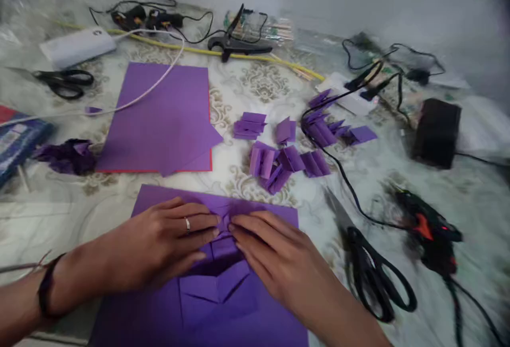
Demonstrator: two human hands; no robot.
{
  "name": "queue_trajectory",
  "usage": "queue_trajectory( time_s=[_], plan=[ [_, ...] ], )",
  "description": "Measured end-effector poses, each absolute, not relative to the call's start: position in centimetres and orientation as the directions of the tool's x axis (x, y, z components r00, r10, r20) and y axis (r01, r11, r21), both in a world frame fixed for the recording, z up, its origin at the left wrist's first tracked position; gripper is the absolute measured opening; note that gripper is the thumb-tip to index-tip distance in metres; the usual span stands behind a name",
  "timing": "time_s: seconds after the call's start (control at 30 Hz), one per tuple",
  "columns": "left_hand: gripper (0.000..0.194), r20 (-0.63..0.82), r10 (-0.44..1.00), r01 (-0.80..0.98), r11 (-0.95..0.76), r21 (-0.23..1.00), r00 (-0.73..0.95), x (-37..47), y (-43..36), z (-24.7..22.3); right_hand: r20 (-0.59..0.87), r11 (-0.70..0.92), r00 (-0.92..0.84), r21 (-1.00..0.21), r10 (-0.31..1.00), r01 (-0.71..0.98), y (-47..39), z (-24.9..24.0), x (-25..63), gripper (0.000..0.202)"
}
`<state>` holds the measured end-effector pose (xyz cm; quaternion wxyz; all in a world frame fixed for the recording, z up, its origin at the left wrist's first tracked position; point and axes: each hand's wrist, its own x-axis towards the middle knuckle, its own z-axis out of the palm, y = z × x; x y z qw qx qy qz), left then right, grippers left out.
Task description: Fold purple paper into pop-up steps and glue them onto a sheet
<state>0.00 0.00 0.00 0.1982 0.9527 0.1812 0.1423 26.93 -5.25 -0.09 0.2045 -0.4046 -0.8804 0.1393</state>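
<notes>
A purple paper sheet (pixel 135 320) lies in front of me. On it rests a folded purple paper structure (pixel 217 286) with raised flaps and dark gaps. My left hand (pixel 163 246), with a ring and a dark wristband, comes in from the left and pinches a small folded purple paper piece (pixel 225 223) at the structure's far end. From the right, my right hand (pixel 279 254) has its fingertips closed on the same piece. The fingers partly cover it, so its full shape is hidden.
Black-handled scissors (pixel 374 272) and a glue gun (pixel 432 233) lie at right. Several folded purple pieces (pixel 282 158) sit behind my hands, near a black cord. Purple sheets (pixel 159 113), crumpled paper (pixel 69 157), more scissors (pixel 67 82) and a power strip (pixel 77 48) are at left.
</notes>
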Motion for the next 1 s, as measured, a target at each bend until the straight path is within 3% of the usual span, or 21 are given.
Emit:
queue_trajectory(
  time_s=[0.17,0.37,0.6,1.0],
  plan=[
    [0.035,0.225,0.520,0.378,-0.801,0.465,0.824,1.7,-1.0,0.4,0.210,0.599,-0.575,-0.459,0.791,0.656,-5.3,0.1,26.9,0.026],
    [0.007,0.265,0.599,0.421,-0.754,0.503,0.756,2.4,-1.8,-0.7,0.216,0.560,-0.541,-0.545,0.812,0.623,-5.2,-0.3,27.3,0.020],
    [0.011,0.226,0.601,0.417,-0.734,0.536,0.767,2.4,-1.7,-1.0,0.217,0.462,-0.439,-0.662,0.872,0.590,-5.0,-1.2,26.8,0.015],
    [0.034,0.304,0.475,0.317,-0.837,0.446,0.826,2.2,-1.3,-0.3,0.229,0.459,-0.428,-0.676,0.874,0.576,-4.8,-1.5,26.6,0.016]
  ],
)
